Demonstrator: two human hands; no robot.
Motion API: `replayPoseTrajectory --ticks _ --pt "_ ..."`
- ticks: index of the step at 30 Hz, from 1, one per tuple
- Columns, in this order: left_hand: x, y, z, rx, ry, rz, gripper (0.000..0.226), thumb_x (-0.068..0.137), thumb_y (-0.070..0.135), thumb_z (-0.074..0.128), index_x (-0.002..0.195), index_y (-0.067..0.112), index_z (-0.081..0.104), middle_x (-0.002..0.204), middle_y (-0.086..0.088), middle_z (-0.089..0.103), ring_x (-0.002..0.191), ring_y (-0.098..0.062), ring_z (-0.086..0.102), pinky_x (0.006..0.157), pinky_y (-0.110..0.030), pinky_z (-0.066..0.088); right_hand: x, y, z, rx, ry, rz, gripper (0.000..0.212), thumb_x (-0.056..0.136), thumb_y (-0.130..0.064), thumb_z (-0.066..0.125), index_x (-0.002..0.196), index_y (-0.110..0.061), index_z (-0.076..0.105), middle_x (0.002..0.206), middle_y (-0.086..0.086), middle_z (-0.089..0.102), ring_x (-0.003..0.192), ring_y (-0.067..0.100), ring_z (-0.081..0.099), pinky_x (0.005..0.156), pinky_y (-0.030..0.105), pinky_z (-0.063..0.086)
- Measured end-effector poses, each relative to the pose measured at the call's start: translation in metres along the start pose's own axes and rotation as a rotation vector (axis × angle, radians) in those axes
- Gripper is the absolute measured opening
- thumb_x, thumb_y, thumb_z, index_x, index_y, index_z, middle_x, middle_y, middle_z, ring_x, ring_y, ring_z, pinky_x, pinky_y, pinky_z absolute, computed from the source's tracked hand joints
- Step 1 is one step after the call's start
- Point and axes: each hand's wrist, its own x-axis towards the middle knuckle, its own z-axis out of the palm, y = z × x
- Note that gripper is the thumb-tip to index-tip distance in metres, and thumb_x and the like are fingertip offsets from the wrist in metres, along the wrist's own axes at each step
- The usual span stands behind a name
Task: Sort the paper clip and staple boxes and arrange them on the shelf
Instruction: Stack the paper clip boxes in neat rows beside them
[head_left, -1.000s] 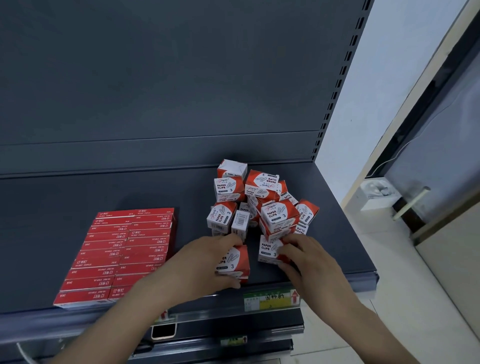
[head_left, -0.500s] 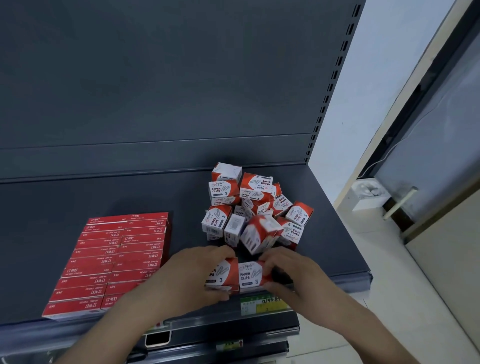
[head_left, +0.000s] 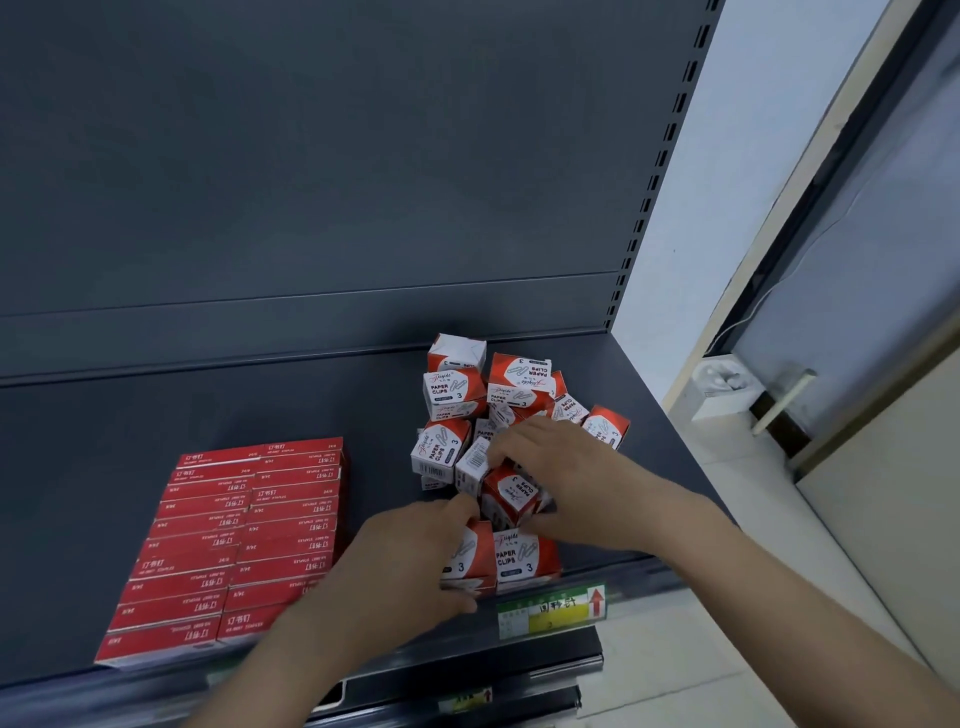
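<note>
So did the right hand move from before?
Yes. The right hand left the front paper clip box by the price label and went back into the pile.

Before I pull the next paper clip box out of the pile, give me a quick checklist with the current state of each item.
1. Two paper clip boxes set side by side at the shelf's front edge: ok.
2. Right hand on the loose pile: ok, fingers reach a tilted box.
3. Firm grip on that box: cannot tell.
4. Left hand steadying the left front box: ok, it rests against it.
5. Pile stable: not ok, boxes lie tilted and stacked.
6. Staple boxes kept apart, in two neat columns at left: ok.
</note>
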Motion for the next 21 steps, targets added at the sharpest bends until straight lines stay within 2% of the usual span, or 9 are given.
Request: replayPoseTrajectory --ticks 6,9,11,13,15,17,19,21 --pt "0.002 0.002 0.001 0.035 0.000 -0.039 0.066 0.079 0.047 0.065 0.132 0.031 0.030 0.126 0.010 0.053 0.111 -0.008 0.052 0.092 -0.020 0.042 0.002 0.004 0.002 -0.117 0.022 -0.103 0.052 0.087 -0.036 0.060 0.134 -0.025 0.041 0.144 -0.005 0.039 0.135 0.014 0.030 0.114 0.028 0.017" --pt "0.001 0.007 0.000 0.052 -0.007 -0.084 0.072 0.078 0.047 0.066 0.136 0.031 0.025 0.127 0.011 0.052 0.112 -0.008 0.051 0.091 -0.021 0.041 0.004 0.007 -0.002 -0.160 0.032 -0.191 0.052 0.087 -0.035 0.059 0.134 -0.020 0.042 0.143 0.000 0.038 0.134 0.017 0.031 0.111 0.029 0.019" --pt "-0.001 0.009 -0.002 0.026 -0.001 -0.112 0.067 0.076 0.048 0.067 0.130 0.034 0.031 0.126 0.014 0.051 0.112 -0.006 0.051 0.089 -0.020 0.040 0.002 0.015 -0.008 -0.161 0.052 -0.211 0.052 0.086 -0.040 0.060 0.133 -0.023 0.044 0.140 -0.003 0.039 0.130 0.014 0.032 0.109 0.028 0.022" --pt "-0.006 0.011 -0.005 -0.018 0.028 -0.140 0.067 0.070 0.052 0.070 0.126 0.037 0.036 0.124 0.017 0.051 0.109 -0.003 0.050 0.085 -0.017 0.039 -0.008 0.026 -0.016 -0.014 0.111 -0.167 0.053 0.081 -0.047 0.063 0.128 -0.029 0.047 0.132 -0.012 0.042 0.124 0.005 0.034 0.104 0.023 0.027" --pt "-0.010 0.011 -0.008 -0.080 0.093 -0.173 0.076 0.062 0.057 0.074 0.126 0.040 0.037 0.123 0.023 0.049 0.107 0.001 0.049 0.083 -0.012 0.038 -0.027 0.034 -0.019 0.300 0.204 -0.070 0.049 0.072 -0.051 0.069 0.115 -0.038 0.051 0.119 -0.025 0.046 0.114 -0.006 0.041 0.096 0.013 0.035" --pt "-0.014 0.012 -0.013 -0.151 0.162 -0.200 0.083 0.056 0.061 0.076 0.128 0.042 0.038 0.120 0.029 0.045 0.106 0.008 0.046 0.082 -0.006 0.036 -0.045 0.033 -0.010 0.594 0.280 0.032 0.044 0.061 -0.056 0.068 0.100 -0.044 0.052 0.106 -0.030 0.058 0.104 -0.007 0.052 0.085 0.008 0.044" --pt "-0.015 0.015 -0.017 -0.223 0.206 -0.206 0.085 0.052 0.067 0.074 0.126 0.045 0.038 0.122 0.031 0.047 0.107 0.010 0.047 0.090 -0.009 0.039 -0.056 0.024 0.011 0.808 0.258 0.101 0.048 0.053 -0.057 0.070 0.097 -0.042 0.057 0.103 -0.030 0.063 0.098 -0.006 0.059 0.086 0.013 0.050" --pt "-0.014 0.021 -0.020 -0.248 0.208 -0.196 0.085 0.051 0.069 0.073 0.125 0.046 0.038 0.125 0.029 0.049 0.111 0.009 0.048 0.094 -0.013 0.041 -0.061 0.014 0.036 0.873 0.223 0.145 0.050 0.053 -0.054 0.074 0.100 -0.042 0.059 0.104 -0.028 0.064 0.099 -0.005 0.061 0.089 0.021 0.053"
